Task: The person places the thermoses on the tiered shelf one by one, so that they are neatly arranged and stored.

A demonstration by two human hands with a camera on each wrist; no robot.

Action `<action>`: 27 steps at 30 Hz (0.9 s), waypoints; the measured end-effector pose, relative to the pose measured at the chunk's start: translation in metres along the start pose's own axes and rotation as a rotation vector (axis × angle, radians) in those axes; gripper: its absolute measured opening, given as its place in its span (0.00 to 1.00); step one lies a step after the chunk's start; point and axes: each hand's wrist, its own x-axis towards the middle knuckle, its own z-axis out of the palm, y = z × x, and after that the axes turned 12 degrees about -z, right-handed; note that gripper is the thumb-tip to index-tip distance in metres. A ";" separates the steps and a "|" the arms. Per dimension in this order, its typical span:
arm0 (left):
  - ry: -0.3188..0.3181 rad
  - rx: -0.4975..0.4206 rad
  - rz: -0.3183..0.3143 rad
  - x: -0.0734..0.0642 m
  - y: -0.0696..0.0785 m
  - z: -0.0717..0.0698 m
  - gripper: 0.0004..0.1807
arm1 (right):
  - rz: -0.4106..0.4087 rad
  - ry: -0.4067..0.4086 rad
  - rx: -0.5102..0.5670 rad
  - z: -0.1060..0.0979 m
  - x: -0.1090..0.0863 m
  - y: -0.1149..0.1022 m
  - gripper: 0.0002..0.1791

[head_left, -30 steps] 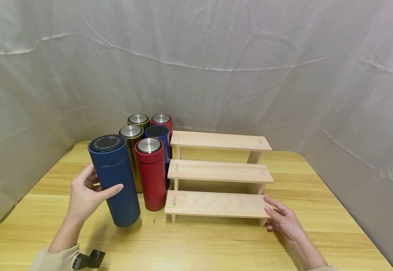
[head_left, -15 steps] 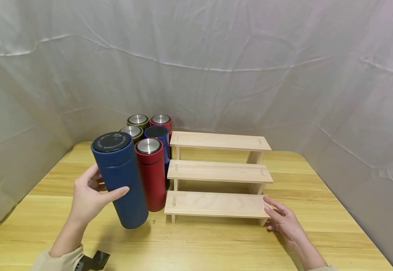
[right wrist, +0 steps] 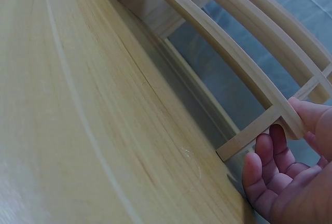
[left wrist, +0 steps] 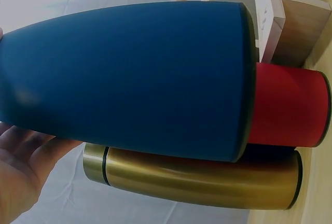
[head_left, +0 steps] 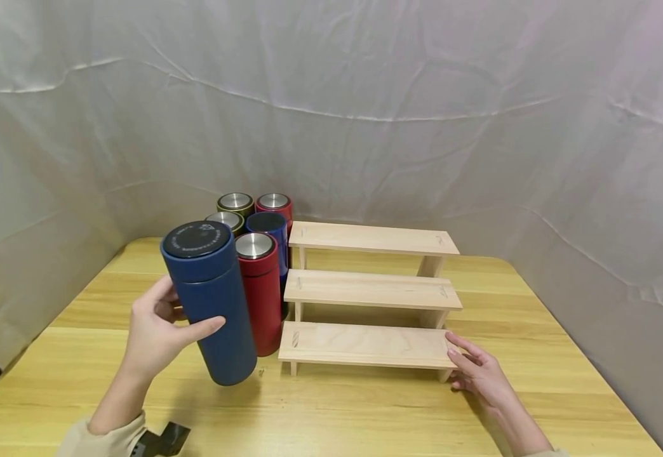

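Observation:
A matte blue thermos flask with a black lid is held by my left hand, thumb on the near side and fingers behind. It tilts, its base off the table, as the left wrist view shows. Just behind it stand a red flask and a gold flask, both partly hidden. My right hand grips the right end of the lowest board of a three-step wooden rack. In the right wrist view, the thumb lies on the board's edge and the fingers curl beneath.
A glossy blue flask, another gold flask and another red flask stand at the rack's left side. Everything is on a wooden table, with grey cloth hanging around it.
My left hand has carried the blue thermos flask to the right, in front of the red and gold flasks, covering more of them. My right hand stays on the rack.

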 end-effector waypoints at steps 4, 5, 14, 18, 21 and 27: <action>-0.005 -0.002 0.007 0.000 0.001 0.002 0.39 | 0.001 0.001 -0.003 0.000 0.000 0.000 0.16; -0.008 -0.010 0.011 0.000 0.001 0.002 0.39 | 0.001 0.002 -0.003 0.000 0.000 0.000 0.16; -0.034 -0.061 0.053 0.003 -0.001 0.004 0.39 | -0.002 0.006 0.005 0.000 0.000 0.000 0.16; -0.038 -0.062 0.052 0.003 0.001 0.006 0.39 | -0.011 0.004 0.006 0.000 -0.001 0.001 0.16; -0.045 -0.073 0.053 0.003 0.002 0.007 0.39 | -0.014 0.006 0.006 0.000 -0.001 0.000 0.16; -0.060 -0.019 0.054 0.003 0.006 0.010 0.37 | -0.028 -0.011 0.012 0.001 -0.001 -0.002 0.16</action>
